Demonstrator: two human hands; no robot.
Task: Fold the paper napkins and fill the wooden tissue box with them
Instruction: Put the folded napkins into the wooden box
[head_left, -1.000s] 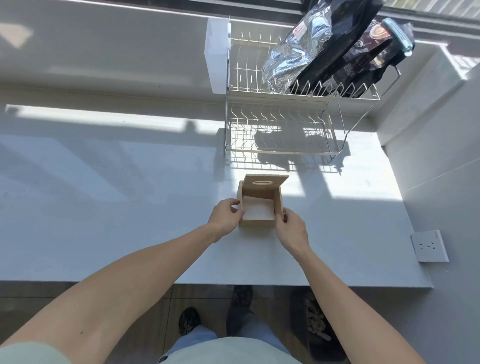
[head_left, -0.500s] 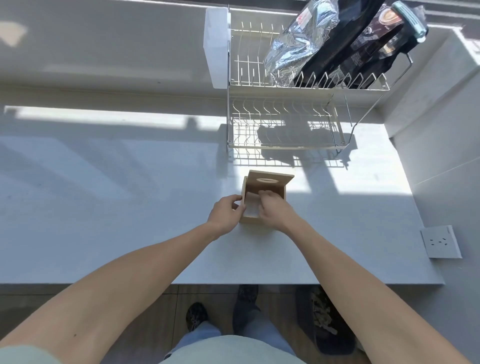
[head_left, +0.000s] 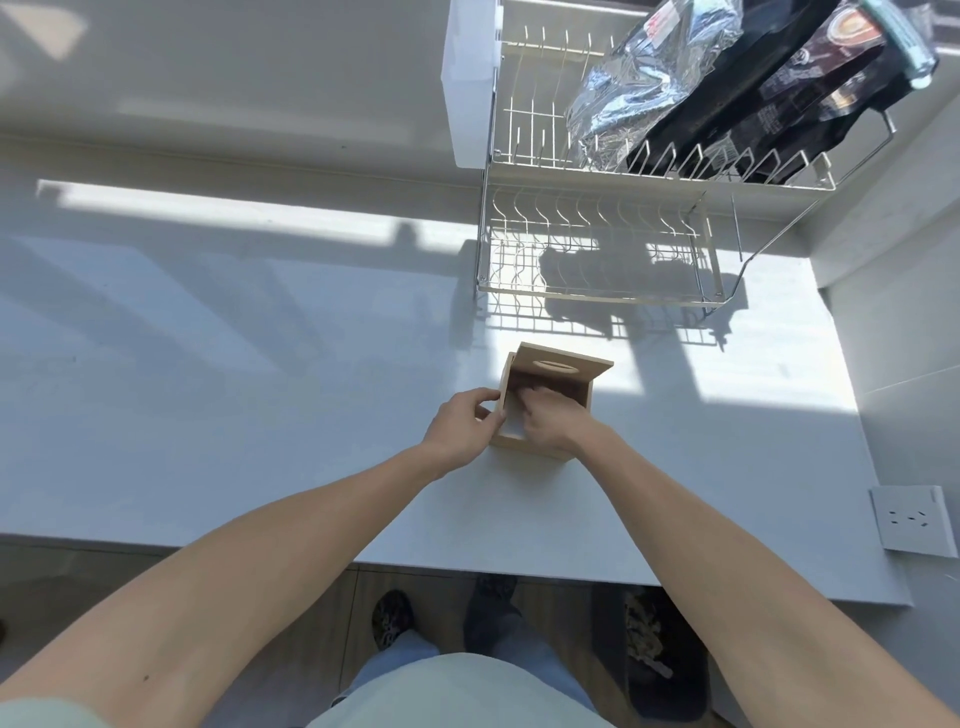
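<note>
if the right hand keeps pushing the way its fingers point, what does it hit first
Probably the back inner wall of the wooden tissue box, under the raised lid. The right hand is already inside, above the white napkins. Depth is unclear.

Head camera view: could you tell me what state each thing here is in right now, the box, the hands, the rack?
wooden tissue box: open, upright on the counter.
lid: swung up at the far side.
napkins: white, inside the box.
left hand: gripping the box's left wall.
right hand: reaching into the box, pressing on the napkins.
dish rack: lower tier bare; upper tier holds packets.
foil bag: crumpled, lying on the upper tier.
</note>
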